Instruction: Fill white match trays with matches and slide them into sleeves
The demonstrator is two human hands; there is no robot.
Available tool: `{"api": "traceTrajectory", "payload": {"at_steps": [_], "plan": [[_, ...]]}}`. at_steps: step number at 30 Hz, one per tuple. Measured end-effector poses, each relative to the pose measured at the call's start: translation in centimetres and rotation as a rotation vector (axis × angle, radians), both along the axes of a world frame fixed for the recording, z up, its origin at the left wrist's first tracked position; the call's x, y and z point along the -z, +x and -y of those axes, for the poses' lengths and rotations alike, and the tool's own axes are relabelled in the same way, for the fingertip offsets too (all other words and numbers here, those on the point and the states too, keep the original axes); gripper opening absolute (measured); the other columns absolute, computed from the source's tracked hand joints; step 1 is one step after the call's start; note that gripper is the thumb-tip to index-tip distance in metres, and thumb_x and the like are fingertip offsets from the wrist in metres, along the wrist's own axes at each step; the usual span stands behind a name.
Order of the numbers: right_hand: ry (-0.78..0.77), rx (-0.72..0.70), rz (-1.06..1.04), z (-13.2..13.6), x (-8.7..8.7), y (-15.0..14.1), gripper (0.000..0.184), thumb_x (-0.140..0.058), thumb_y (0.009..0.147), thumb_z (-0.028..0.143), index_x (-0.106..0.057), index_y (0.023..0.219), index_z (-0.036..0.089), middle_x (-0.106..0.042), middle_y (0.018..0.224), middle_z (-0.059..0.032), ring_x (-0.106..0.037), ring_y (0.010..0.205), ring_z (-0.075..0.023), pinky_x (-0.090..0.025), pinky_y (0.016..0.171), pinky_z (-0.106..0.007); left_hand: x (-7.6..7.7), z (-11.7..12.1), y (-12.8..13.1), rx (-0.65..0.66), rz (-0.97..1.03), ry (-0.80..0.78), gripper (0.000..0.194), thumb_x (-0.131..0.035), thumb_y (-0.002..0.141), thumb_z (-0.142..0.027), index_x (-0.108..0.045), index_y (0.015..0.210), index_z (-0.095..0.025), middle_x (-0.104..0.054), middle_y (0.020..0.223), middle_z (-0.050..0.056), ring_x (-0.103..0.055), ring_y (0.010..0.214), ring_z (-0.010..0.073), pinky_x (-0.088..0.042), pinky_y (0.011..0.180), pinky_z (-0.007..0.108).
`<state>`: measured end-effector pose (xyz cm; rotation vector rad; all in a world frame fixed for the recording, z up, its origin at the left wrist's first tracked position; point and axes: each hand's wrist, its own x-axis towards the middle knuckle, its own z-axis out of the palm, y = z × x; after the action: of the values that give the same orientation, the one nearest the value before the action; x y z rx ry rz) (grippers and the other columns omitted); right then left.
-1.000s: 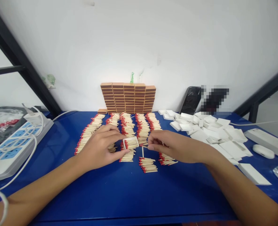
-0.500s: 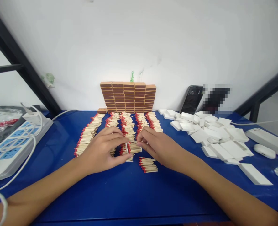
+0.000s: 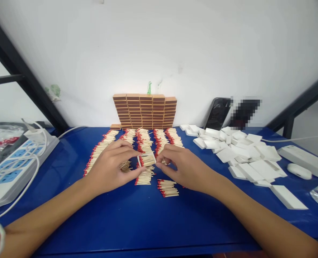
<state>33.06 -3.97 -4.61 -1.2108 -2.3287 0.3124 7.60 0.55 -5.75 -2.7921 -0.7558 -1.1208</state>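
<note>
A small white matchbox tray (image 3: 155, 156) with matches (image 3: 147, 160) lying in it is held above the rows of matches. My left hand (image 3: 113, 166) grips its left end between thumb and fingers. At the right end of the tray, the thumb and fingertips of my right hand (image 3: 180, 165) are pinched on its edge. Below and behind the tray, red-headed matches (image 3: 144, 177) lie in several long rows. A small separate pile of matches (image 3: 168, 188) rests in front of my right hand.
Brown matchboxes (image 3: 145, 111) stand stacked against the wall. White empty trays (image 3: 251, 172) are heaped on the right of the blue table (image 3: 137, 222). Phones lean behind them, one black phone (image 3: 218, 113) showing plainly. A power strip (image 3: 16, 168) with white cables lies at left.
The tray has tilted so its inside with matches faces me. My right fingers have moved to its right end. The matches seen beside the right fingertips now lie inside the tray.
</note>
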Motion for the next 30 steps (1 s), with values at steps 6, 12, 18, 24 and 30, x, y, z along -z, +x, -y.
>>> {"api": "traceTrajectory", "payload": {"at_steps": [6,12,18,24,30], "plan": [[-0.105,-0.014,0.100,0.0,0.1,-0.1,0.006,-0.063,0.094,0.015,-0.067,0.093,0.019,-0.065,0.095,-0.0032,-0.059,0.081,-0.0159,-0.044,0.073,-0.030,0.2,-0.5,-0.2,-0.017,-0.001,0.001,0.026,-0.080,0.086,-0.036,-0.076,0.106,-0.020,-0.077,0.091,0.007,-0.067,0.095,0.0237,-0.057,0.087,0.040],[-0.102,0.044,0.188,-1.0,0.2,1.9,0.009,-0.063,0.091,0.011,-0.066,0.089,0.019,-0.066,0.096,-0.0036,-0.060,0.083,-0.0173,-0.044,0.074,-0.031,0.0,-0.2,-0.1,-0.014,-0.003,0.001,0.026,-0.080,0.086,-0.036,-0.076,0.105,-0.019,-0.077,0.087,0.005,-0.066,0.093,0.0227,-0.056,0.085,0.039],[-0.167,0.035,0.209,-1.5,0.2,2.0,0.012,-0.061,0.094,0.009,-0.066,0.089,0.019,-0.066,0.096,-0.0049,-0.060,0.085,-0.0178,-0.044,0.075,-0.031,0.1,-0.2,-0.1,-0.010,0.007,-0.007,0.026,-0.080,0.086,-0.036,-0.076,0.107,-0.020,-0.077,0.088,0.006,-0.068,0.095,0.0240,-0.057,0.085,0.039],[-0.208,0.041,0.215,-1.3,-0.1,1.5,0.012,-0.061,0.096,0.010,-0.067,0.091,0.019,-0.065,0.097,-0.0044,-0.060,0.085,-0.0174,-0.043,0.076,-0.030,0.2,-0.2,-0.2,0.007,-0.004,0.007,0.028,-0.080,0.086,-0.036,-0.076,0.109,-0.021,-0.077,0.090,0.006,-0.067,0.095,0.0239,-0.057,0.086,0.039],[-0.213,0.051,0.214,-1.5,0.1,1.8,0.009,-0.063,0.097,0.012,-0.067,0.094,0.020,-0.065,0.097,-0.0035,-0.060,0.085,-0.0172,-0.043,0.076,-0.030,0.1,0.0,0.0,0.016,-0.002,0.011,0.027,-0.081,0.085,-0.035,-0.075,0.106,-0.019,-0.077,0.090,0.005,-0.066,0.094,0.0226,-0.056,0.086,0.038]]}}
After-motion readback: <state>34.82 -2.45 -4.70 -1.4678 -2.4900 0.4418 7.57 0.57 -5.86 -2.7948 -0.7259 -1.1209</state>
